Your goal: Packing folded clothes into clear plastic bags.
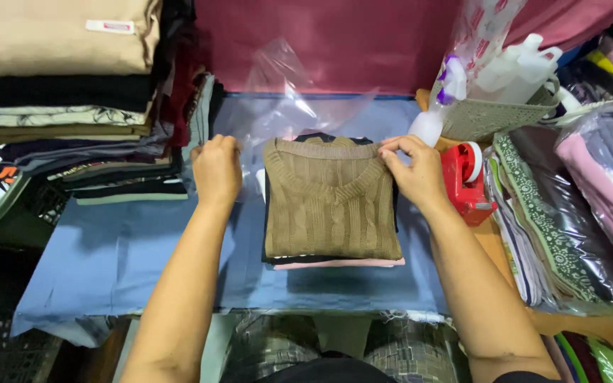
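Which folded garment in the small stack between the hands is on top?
The brown cable-knit sweater is on top, its V-neck facing away. Beneath it only edges show: a dark garment, then a pink one at the bottom.

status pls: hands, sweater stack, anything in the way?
Both hands gripping clear plastic bag: left hand, right hand. Folded brown sweater tops stack, bag mouth behind. Red tape dispenser beside right hand.

Folded brown cable-knit sweater (pixel 331 198) atop stack.
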